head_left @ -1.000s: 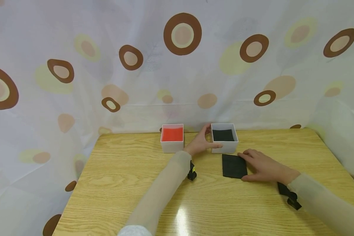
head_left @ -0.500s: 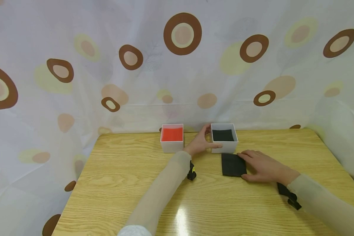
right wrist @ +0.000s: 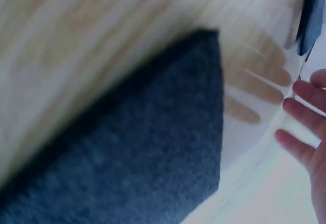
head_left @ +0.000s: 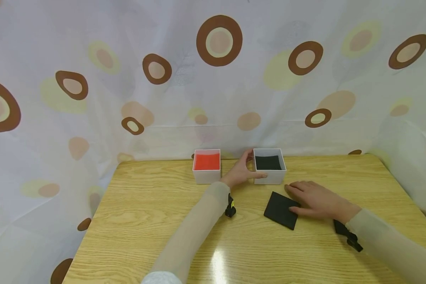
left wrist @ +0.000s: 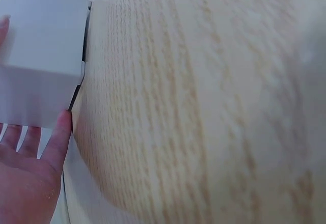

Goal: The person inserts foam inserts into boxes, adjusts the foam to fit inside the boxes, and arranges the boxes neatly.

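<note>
My left hand point(head_left: 239, 171) holds a white box point(head_left: 269, 177) by its left side. The thumb lies across the box's front and the other fingers reach round its left back corner. In the left wrist view the fingers point(left wrist: 56, 142) lie against one wall of the box point(left wrist: 43, 35). Inside this box is black sheet material point(head_left: 268, 163). A black felt-like square point(head_left: 278, 215) sits askew on the table in front. Over its right edge lies the thumb of my right hand point(head_left: 316, 201); the other fingers extend past it. In the right wrist view the visible fingers point(right wrist: 305, 117) are apart from the square point(right wrist: 153, 132).
A second white box point(head_left: 207, 177) with red sheet material point(head_left: 207, 161) stands to the left. Both boxes are near the back edge of the wooden table point(head_left: 138, 221). A patterned curtain point(head_left: 184, 98) hangs behind.
The black square has turned clockwise and shifted towards the table's front, away from the right fingertips. The right thumb has moved onto its edge. My left hand and the boxes stay put.
</note>
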`<state>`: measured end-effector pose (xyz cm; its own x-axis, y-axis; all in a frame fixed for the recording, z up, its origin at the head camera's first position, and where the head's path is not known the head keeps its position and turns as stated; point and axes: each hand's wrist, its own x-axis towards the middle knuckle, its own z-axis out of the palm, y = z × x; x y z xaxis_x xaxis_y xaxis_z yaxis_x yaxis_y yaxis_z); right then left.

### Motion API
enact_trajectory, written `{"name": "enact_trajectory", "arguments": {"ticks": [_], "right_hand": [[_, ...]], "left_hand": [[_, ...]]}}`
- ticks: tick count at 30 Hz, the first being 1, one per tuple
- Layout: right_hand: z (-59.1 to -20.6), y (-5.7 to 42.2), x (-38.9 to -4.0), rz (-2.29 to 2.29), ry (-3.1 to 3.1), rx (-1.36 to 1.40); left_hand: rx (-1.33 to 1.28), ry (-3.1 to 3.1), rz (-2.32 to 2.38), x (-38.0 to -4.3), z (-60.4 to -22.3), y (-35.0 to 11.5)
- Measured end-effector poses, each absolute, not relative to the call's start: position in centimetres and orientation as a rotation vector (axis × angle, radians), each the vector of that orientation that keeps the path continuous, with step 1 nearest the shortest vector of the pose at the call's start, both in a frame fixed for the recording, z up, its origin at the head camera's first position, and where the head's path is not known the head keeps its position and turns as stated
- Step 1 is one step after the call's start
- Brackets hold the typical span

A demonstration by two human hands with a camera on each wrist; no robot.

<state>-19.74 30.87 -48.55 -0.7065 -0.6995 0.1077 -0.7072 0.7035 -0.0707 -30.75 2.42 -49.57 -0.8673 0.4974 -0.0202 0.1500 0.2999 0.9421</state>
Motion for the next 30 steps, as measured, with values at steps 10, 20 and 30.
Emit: {"name": "enact_trajectory", "arguments": {"ticks": [10, 20, 30], "right_hand": [[-47.7, 28.5, -17.9, 0.109, -3.029, 0.951], [-47.9, 28.1, -17.0, 0.026, -2.978, 1.037], [-47.8, 29.0, -17.3, 0.138, -2.901, 1.163]], "left_hand": [[0.616, 2.257, 1.600, -31.0, -50.0, 2.4], [0.568, 2.286, 1.563, -30.7, -49.6, 2.2], [0.569, 2.280, 1.566, -30.7, -49.6, 2.3]]}}
